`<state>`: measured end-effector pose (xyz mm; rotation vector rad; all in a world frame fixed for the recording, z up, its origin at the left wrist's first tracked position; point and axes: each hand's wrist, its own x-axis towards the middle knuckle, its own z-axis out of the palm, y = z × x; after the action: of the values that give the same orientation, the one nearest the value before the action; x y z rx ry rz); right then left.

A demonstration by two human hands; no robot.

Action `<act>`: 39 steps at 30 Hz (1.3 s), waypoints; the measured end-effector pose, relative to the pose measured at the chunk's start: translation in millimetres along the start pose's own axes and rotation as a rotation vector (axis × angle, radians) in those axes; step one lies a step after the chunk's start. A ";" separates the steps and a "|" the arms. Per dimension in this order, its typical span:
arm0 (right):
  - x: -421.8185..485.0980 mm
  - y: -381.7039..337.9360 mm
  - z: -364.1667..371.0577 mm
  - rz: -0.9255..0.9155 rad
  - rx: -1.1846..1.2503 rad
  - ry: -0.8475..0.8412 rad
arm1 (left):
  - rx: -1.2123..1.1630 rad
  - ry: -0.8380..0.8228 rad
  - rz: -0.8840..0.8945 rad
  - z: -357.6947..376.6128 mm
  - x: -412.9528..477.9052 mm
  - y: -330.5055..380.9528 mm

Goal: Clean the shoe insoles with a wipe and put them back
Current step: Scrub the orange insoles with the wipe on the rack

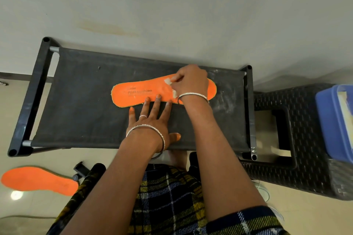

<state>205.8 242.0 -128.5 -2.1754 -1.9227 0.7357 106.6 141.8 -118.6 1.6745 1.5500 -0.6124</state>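
- Head view, the risks: the orange insole (145, 92) lay flat on the dark cloth top of the bench (86, 101), printed side up and lengthwise across it.
- Only the left fingertips pinned its near edge, so a firm stroke toward the toe would likely have made it slide or turn on the cloth.
- The wipe (168, 81) looked small and crumpled. It could have rolled up or torn under pressure and left streaks.
- The bench cloth looked dusty near its right end, and that dust might have got onto the underside of the insole.
- The second insole (38, 180) lay on the floor (286, 208) to the person's left, well away from the bench. It could have picked up dirt there or been stepped on.
- Head view, the hands: the left hand (150, 120) lay palm down on the bench. Its fingers (158, 101) were straight and spread, gripping nothing, with three tips pressing on the insole's near edge.
- The right hand (191, 82) reached over the middle of the insole toward its right end. Its fingers (178, 78) were curled, pinching the wipe against the orange surface, and the wrist was bent down.
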 end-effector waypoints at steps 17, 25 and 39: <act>4.9 18.7 -8.8 0.094 0.050 0.070 | -0.011 0.000 0.001 -1.8 -2.4 -0.3; -1.8 5.1 -4.5 0.051 -0.015 0.069 | 0.012 0.000 -0.006 -1.0 -2.1 0.1; -3.0 8.1 -8.6 0.115 0.038 0.137 | 0.003 0.000 -0.011 -0.8 -2.6 0.6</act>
<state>216.7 239.5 -123.6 -2.2654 -1.7172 0.6170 106.7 140.8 -115.9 1.6691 1.5598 -0.6201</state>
